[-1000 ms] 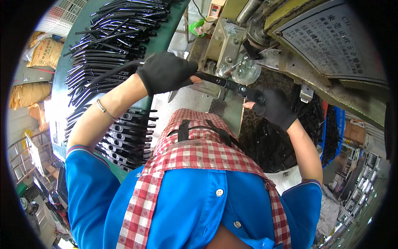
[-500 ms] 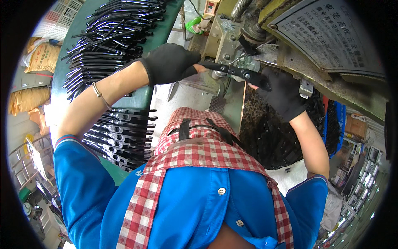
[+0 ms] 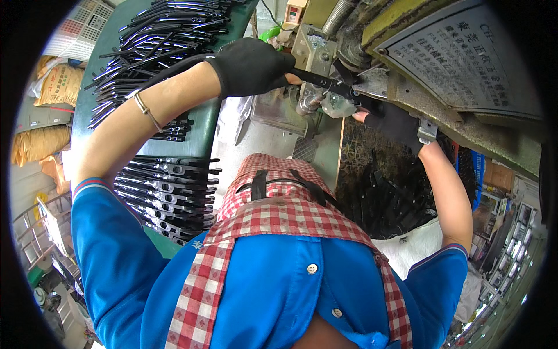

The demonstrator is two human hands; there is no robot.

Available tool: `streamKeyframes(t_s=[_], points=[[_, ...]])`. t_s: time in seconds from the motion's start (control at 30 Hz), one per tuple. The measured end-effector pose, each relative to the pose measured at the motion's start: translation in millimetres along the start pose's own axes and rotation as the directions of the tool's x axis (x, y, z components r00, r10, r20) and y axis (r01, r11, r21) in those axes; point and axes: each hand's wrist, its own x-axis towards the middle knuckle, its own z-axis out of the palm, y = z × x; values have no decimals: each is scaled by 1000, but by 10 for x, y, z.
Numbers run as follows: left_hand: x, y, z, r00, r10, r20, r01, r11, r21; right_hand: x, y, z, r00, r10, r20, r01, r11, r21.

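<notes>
My left hand (image 3: 253,67), in a black glove with a bare thumb tip, is closed on a long black metal piece (image 3: 321,79). The piece's flat end lies at the tooling (image 3: 343,104) of a greasy machine. My right hand (image 3: 394,125), gloved too, is at the far right end of the piece, thumb below it; its other fingers are mostly hidden by the dark parts around them. Behind my left wrist a thin black tube (image 3: 195,60) sticks out; I cannot tell whether it belongs to the held piece.
Black tubes (image 3: 165,38) lie heaped on a green table (image 3: 99,116) at left, with black brackets (image 3: 168,195) in a row nearer me. The machine's plate-covered head (image 3: 453,52) overhangs at upper right. Below my right hand is a worn bin (image 3: 354,163) of black parts.
Both hands have moved the black piece up and away from me, its flat end now at the machine's tooling. My right hand has gone partly beneath the machine's head.
</notes>
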Motion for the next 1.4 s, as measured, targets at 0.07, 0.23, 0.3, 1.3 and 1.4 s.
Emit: streamKeyframes(t_s=[0.07, 0.23, 0.3, 1.3, 1.4], points=[[-15, -39, 55, 999, 32, 18, -30, 993, -114, 2, -58, -10, 999, -4, -41, -3, 986, -167], [58, -155, 235, 991, 129, -36, -131, 988, -85, 201, 260, 124, 971, 41, 237, -49, 998, 28], [96, -114, 307, 995, 86, 45, -89, 993, 77, 173, 104, 139, 976, 22, 218, -20, 1000, -11], [-11, -263, 523, 947, 92, -308, -101, 995, -14, 444, 763, 2026, 887, 145, -438, 82, 885, 458], [32, -166, 630, 897, 148, -416, -184, 982, -48, 790, 691, 1803, 844, 468, -261, -454, 883, 115]])
